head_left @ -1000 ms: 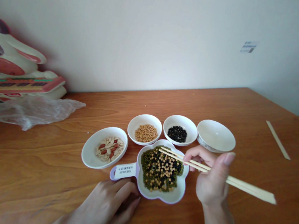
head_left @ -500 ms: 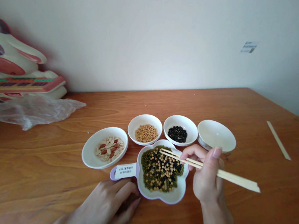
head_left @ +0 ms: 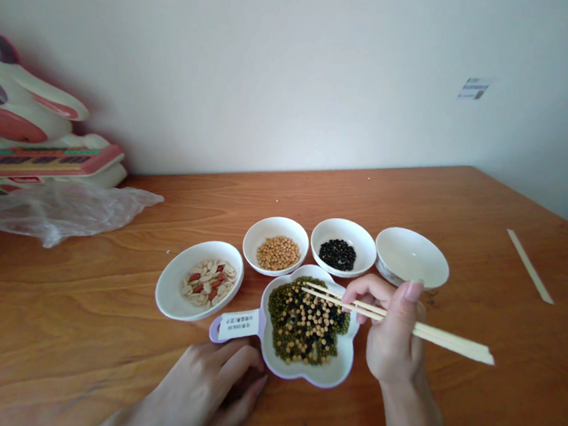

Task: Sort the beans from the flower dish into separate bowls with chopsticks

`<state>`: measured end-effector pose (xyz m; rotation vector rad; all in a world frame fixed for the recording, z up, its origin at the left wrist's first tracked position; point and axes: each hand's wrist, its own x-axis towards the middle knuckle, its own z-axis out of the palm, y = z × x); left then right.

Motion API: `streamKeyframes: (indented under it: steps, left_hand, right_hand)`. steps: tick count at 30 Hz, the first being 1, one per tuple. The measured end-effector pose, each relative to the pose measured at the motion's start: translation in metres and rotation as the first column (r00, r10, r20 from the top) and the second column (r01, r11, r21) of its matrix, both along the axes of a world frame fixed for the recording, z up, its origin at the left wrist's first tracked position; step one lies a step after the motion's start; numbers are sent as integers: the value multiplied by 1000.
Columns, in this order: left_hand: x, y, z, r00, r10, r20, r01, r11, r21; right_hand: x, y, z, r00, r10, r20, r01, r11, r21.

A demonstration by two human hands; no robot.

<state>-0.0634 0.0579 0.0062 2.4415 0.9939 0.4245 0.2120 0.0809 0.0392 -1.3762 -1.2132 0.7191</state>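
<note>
My right hand (head_left: 396, 331) grips a pair of pale wooden chopsticks (head_left: 433, 334). Their tips reach over the mixed beans (head_left: 304, 319), green, black and tan, in a white flower-shaped dish (head_left: 331, 378) with a lilac rim. Whether the tips pinch a bean I cannot tell. The dish's labelled handle (head_left: 237, 326) points left. Just below that handle, my left hand (head_left: 212, 380) rests on the table, holding nothing, fingers loosely bent and thumb apart. Behind the dish stand a bowl of tan beans (head_left: 252, 253) and a bowl of black beans (head_left: 364, 264).
A bowl of peanuts and pale seeds (head_left: 168, 295) sits to the left. At the right is a white bowl (head_left: 410, 255) with no beans visible inside. A flat paper strip (head_left: 530, 267) lies farther right. A clear plastic bag (head_left: 63, 212) and toy keyboard (head_left: 78, 160) occupy the left.
</note>
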Motion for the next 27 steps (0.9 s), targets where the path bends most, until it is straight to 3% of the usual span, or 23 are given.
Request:
streamKeyframes:
  steps: [27]
  left_hand:
    - [-2,-1,-1,1000,-10,-4,10,1000,8]
  right_hand:
    - [8,9,-7,997,24,77,-32,994,109]
